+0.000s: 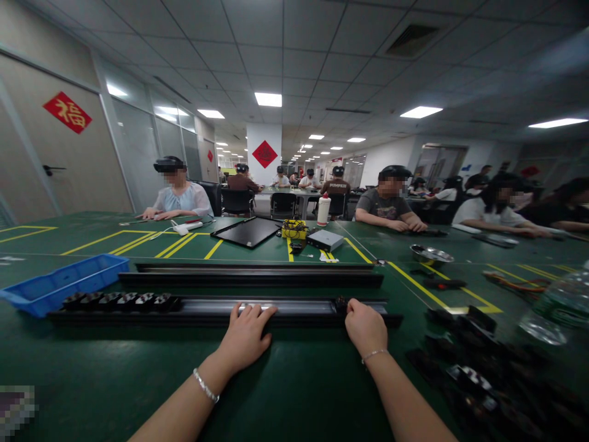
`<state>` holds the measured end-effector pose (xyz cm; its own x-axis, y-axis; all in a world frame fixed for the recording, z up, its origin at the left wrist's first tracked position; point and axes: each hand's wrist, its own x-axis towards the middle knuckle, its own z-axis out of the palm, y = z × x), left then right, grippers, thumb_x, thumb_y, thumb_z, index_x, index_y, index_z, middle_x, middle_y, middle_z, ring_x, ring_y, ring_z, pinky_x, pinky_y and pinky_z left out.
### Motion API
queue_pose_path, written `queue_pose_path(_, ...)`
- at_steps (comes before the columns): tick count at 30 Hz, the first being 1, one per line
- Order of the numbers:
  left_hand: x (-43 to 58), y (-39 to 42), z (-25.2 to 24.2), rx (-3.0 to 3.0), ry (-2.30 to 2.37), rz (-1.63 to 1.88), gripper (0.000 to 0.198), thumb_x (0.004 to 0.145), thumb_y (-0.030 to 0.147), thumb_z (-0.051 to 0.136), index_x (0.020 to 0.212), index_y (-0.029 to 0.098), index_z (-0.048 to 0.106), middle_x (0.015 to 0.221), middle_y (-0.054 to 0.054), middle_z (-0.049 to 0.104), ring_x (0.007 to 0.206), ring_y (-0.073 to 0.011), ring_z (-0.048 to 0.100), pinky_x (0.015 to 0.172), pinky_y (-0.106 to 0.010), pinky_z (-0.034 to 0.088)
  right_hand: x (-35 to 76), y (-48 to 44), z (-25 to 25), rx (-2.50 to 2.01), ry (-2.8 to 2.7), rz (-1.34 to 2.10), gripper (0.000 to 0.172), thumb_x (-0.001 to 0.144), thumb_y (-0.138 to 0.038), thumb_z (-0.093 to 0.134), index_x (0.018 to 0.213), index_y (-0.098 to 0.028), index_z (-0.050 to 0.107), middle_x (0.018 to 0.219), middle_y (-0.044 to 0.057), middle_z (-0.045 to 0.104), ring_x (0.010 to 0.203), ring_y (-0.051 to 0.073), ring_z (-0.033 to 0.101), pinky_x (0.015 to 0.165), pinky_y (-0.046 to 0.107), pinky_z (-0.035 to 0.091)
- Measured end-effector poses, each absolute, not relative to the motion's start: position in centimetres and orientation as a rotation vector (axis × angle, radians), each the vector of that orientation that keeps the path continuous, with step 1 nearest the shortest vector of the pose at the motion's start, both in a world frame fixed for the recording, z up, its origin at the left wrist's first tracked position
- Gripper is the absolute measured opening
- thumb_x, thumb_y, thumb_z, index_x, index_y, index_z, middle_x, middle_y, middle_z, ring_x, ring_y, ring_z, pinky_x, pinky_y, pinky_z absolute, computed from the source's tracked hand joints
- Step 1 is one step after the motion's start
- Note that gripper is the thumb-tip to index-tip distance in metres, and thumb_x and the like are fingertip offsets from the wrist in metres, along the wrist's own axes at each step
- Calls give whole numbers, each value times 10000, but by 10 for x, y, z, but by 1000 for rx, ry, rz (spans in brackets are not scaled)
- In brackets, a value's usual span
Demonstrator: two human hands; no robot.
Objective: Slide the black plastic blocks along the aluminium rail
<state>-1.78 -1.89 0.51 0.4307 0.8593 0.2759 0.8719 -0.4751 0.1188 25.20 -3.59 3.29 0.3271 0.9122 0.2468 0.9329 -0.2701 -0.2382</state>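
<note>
A long black rail (299,306) with a pale inner channel lies across the table in front of me. My left hand (246,337) rests on the rail near its middle, fingers spread, holding nothing. My right hand (367,326) is closed on a small black part (340,305) sitting in the channel toward the right end; its exact kind is hard to make out. At the left end, several similar black pieces (119,301) with pale metal tops stand in a row in the rail. Behind lies a second black rail (253,276), parallel to the first.
A blue tray (69,279) stands at the left. Loose black parts (478,380) are heaped at the right, beside a plastic bottle (552,310) and a metal bowl (431,254). Further back are a black panel (248,232), a grey box (325,240) and seated people.
</note>
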Motion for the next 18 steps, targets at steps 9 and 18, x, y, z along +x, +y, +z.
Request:
queue_pose_path(9, -18, -19, 6, -2639, -1611, -443, 528, 775, 303, 488, 1295, 340, 408, 1122, -32, 573, 1103, -230, 484, 1066, -510, 123, 253, -35, 32, -2264, -1645, -75, 259, 830, -139, 344, 652, -198, 523, 655, 21, 595, 635, 139, 530, 587, 260, 306)
queue_pose_path(18, -17, -20, 8, -2626, -1611, -436, 530, 769, 306, 495, 1293, 338, 417, 1126, -38, 577, 1106, -235, 485, 1062, -502, 138, 254, -36, 32, -2257, -1670, -156, 261, 819, -140, 350, 648, -198, 537, 638, 27, 595, 638, 141, 541, 601, 258, 306)
